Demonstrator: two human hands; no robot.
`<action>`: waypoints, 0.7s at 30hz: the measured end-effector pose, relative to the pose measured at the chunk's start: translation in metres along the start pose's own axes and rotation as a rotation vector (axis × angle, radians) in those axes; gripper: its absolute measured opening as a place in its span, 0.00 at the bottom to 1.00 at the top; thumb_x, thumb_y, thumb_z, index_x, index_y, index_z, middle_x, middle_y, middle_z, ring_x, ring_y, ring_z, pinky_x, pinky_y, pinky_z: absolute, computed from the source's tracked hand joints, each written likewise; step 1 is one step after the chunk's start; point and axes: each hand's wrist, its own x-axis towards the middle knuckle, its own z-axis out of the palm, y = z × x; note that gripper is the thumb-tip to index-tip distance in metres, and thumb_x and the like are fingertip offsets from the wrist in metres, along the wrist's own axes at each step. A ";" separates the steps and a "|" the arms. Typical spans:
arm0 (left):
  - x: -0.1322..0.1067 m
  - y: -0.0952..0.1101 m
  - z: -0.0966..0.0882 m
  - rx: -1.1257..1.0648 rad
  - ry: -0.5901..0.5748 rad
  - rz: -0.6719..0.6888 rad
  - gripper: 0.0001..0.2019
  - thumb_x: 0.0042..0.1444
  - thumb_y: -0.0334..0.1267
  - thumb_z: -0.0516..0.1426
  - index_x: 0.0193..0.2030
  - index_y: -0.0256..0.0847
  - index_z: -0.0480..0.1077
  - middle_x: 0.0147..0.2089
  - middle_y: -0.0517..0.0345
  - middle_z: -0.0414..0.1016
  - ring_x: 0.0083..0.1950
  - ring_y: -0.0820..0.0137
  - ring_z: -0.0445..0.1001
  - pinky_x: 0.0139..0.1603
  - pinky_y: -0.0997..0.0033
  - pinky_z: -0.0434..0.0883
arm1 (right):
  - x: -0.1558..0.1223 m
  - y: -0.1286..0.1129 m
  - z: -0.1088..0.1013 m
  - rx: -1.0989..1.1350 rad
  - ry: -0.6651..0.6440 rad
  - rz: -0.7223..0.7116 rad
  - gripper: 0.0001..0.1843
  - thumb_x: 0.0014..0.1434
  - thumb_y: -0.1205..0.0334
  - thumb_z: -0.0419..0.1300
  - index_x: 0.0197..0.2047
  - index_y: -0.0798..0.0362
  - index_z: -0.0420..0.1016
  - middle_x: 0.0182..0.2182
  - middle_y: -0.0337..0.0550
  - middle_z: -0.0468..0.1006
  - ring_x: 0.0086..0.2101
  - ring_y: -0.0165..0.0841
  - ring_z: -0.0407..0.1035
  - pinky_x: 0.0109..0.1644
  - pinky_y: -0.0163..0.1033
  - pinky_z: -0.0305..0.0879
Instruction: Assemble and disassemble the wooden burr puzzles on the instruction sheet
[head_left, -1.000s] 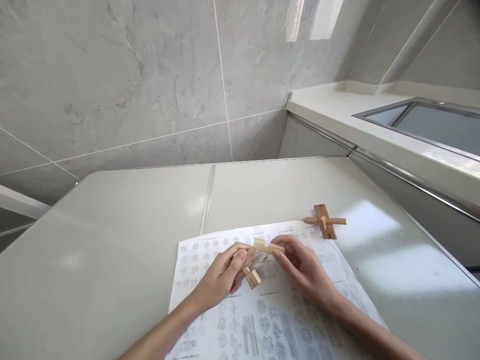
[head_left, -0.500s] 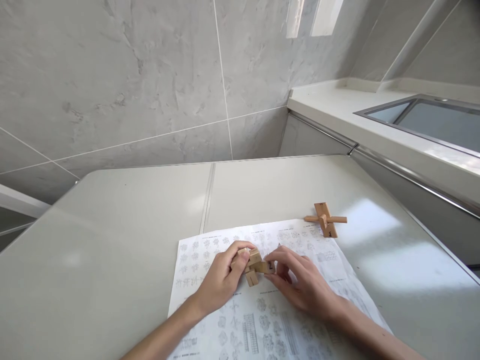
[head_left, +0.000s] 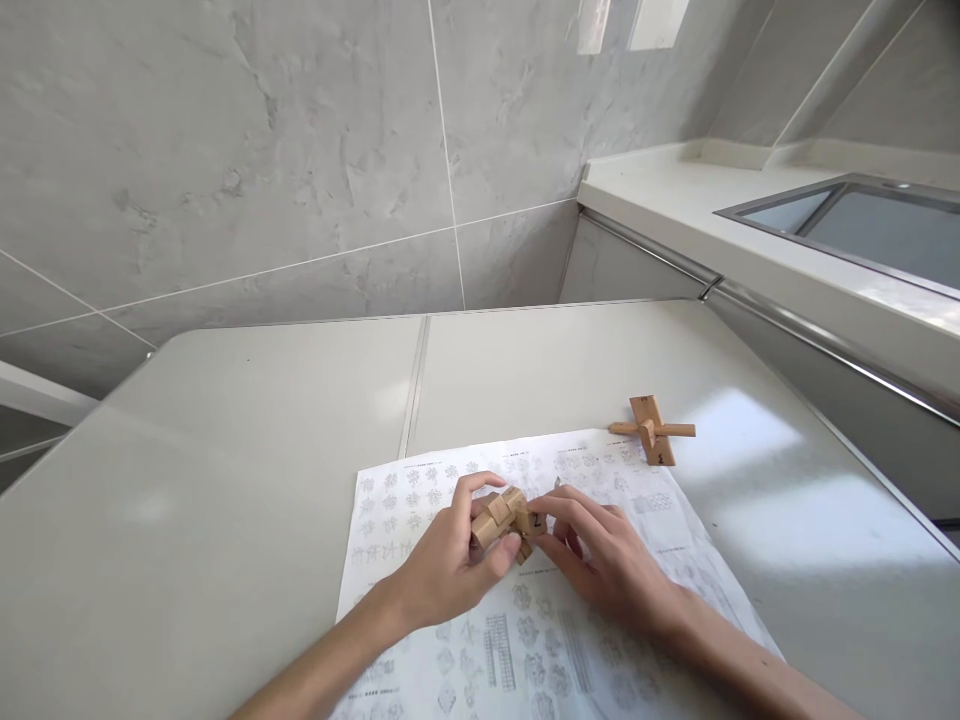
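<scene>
Turned within the left hand (head_left: 442, 572) since half a second before, the joined wooden blocks (head_left: 496, 515) showed a different side upward, and the left thumb had slid from their top down to their near side. That hand was clamped on them, fingers curled round the far side and thumb pressed along the near one. Fingertips and thumb of the right hand (head_left: 611, 555) pinched a notched-looking end block (head_left: 535, 522) with a dark mark like a 2 or a Z, which met the right side of the joined blocks; how far it fitted in could not be told, since fingers hid part of it. Both hands held the pieces above a printed paper (head_left: 420, 655), which lay on the pale tabletop (head_left: 262, 450) to the near side, mostly right of the seam (head_left: 414, 390). At the paper's far right corner, toward the tabletop's right edge, two crossed wooden pieces (head_left: 651, 430) stayed where they had been, dark marks on the wider one. Past the tabletop's right edge ran a white counter (head_left: 652, 180) with a sink (head_left: 862, 225).
</scene>
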 end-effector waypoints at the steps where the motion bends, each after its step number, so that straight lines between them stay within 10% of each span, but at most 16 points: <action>1: 0.000 0.000 0.001 -0.006 -0.012 -0.018 0.26 0.74 0.53 0.56 0.69 0.47 0.53 0.37 0.60 0.74 0.31 0.70 0.67 0.32 0.70 0.65 | 0.000 0.001 0.000 0.018 -0.002 0.019 0.10 0.78 0.65 0.53 0.58 0.46 0.70 0.41 0.44 0.82 0.25 0.30 0.74 0.30 0.37 0.69; 7: 0.002 0.001 0.003 -0.085 0.028 -0.036 0.37 0.57 0.50 0.73 0.67 0.55 0.61 0.57 0.52 0.76 0.48 0.63 0.78 0.46 0.63 0.75 | 0.003 0.000 -0.001 0.155 0.016 0.151 0.11 0.74 0.67 0.56 0.56 0.45 0.72 0.34 0.38 0.81 0.25 0.31 0.74 0.30 0.36 0.71; 21: 0.007 -0.004 -0.005 0.112 0.073 0.082 0.38 0.53 0.54 0.75 0.69 0.57 0.71 0.52 0.55 0.70 0.47 0.64 0.72 0.47 0.62 0.74 | 0.003 0.000 -0.003 0.245 -0.015 0.161 0.14 0.72 0.70 0.56 0.55 0.45 0.75 0.28 0.34 0.77 0.22 0.30 0.70 0.31 0.36 0.69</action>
